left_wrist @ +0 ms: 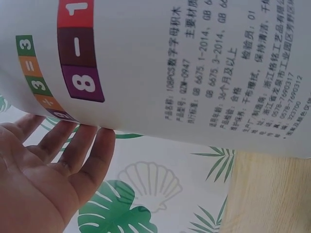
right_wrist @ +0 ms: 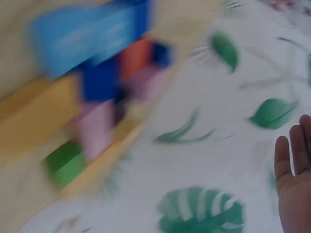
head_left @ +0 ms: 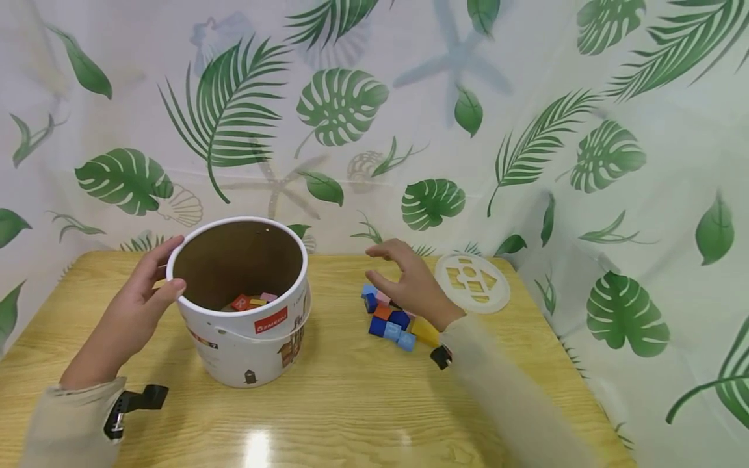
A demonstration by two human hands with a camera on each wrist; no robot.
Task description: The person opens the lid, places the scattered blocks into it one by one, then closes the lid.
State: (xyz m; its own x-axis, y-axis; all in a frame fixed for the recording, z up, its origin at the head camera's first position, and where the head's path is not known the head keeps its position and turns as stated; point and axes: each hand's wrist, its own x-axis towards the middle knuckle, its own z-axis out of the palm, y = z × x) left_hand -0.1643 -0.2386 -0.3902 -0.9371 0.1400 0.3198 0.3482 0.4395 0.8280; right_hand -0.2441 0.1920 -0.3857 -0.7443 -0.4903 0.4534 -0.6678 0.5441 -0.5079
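Note:
On the left of the table stands a white bucket (head_left: 240, 348) with printed pictures and a thin handle. My left hand (head_left: 131, 305) grips it at the rim, thumb over the edge. In the left wrist view, the fingertips (left_wrist: 104, 141) touch the outer wall. Inside lie several colored blocks (head_left: 241, 302), partly hidden by the wall. My right hand (head_left: 412, 283) hovers above a pile of blue, orange, pink and yellow blocks (head_left: 386, 328), fingers spread and bent, holding nothing. The right wrist view shows the pile blurred, with a green block (right_wrist: 65, 162) at its end.
A round white lid with cut-out shapes (head_left: 500, 296) lies behind and right of the pile. The wooden table (head_left: 339, 403) ends against a leaf-patterned cloth (head_left: 374, 169) at the back and right side.

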